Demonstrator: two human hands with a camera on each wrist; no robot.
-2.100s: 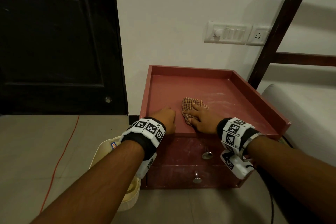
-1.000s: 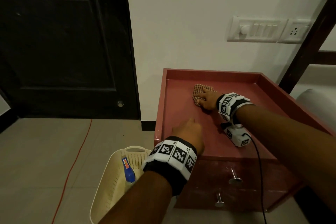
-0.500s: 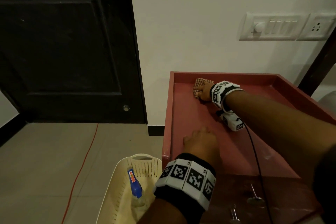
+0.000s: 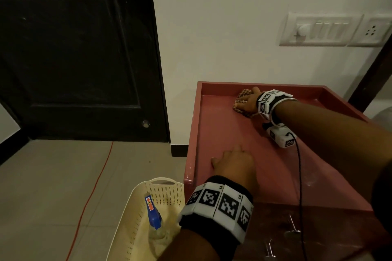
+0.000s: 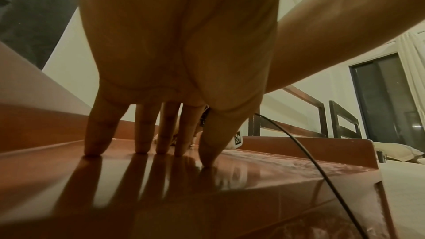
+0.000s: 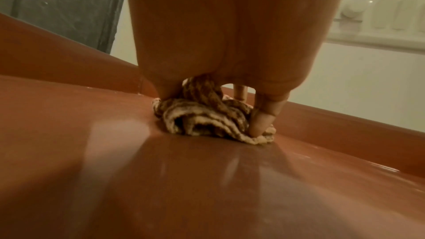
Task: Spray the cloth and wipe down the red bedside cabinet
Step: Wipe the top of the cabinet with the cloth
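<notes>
The red bedside cabinet [image 4: 229,133] has a rimmed top and stands against the white wall. My right hand [image 4: 247,101] presses a bunched checked cloth [image 4: 245,92] onto the top near the back rim, fingers flat over it. In the right wrist view the cloth [image 6: 207,121] lies crumpled under the palm, with fingertips [image 6: 260,124] pushing into it. My left hand [image 4: 233,165] rests on the cabinet's front left area. Its straight fingers [image 5: 142,134] stand spread on the glossy top [image 5: 207,197]. A blue-headed spray bottle [image 4: 152,214] lies in the basket on the floor.
A cream perforated basket [image 4: 135,218] stands on the tiled floor left of the cabinet. A dark door [image 4: 74,48] and a red cord [image 4: 93,193] are further left. A switch panel [image 4: 318,29] hangs on the wall. Two drawer knobs [image 4: 292,233] show at the cabinet front.
My right hand has slid the cloth from the front middle of the top to the back rim. The left hand stays planted at the front while my head has moved closer and leftward.
</notes>
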